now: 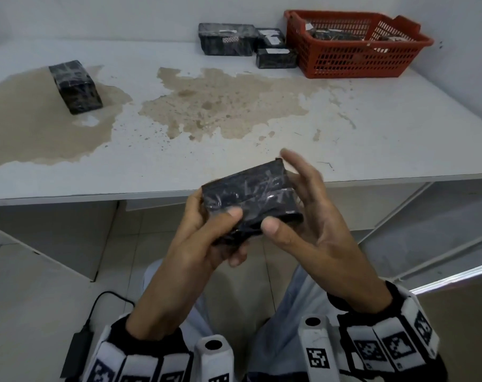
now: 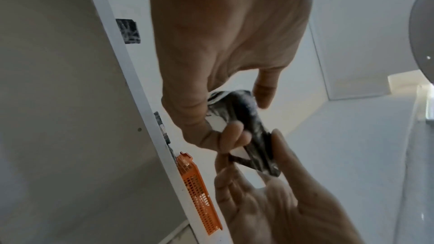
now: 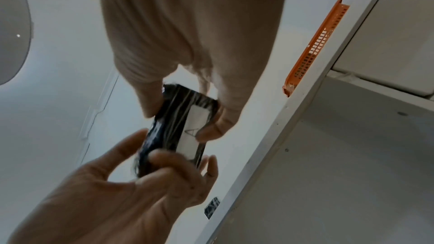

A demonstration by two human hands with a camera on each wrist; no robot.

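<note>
In the head view I hold a black package wrapped in shiny film in front of the table's near edge, above my lap. My left hand grips its left end, thumb on top and fingers underneath. My right hand pinches the right end, thumb on the near side and fingers reaching over the far side. From the left wrist view the package shows edge-on between both hands. A white label appears on the package in the right wrist view, with the right hand's fingers curled round it.
The white table carries wide brown stains. One black package lies at the far left, and several more sit at the back beside a red basket holding dark items. A black adapter with cable lies on the floor.
</note>
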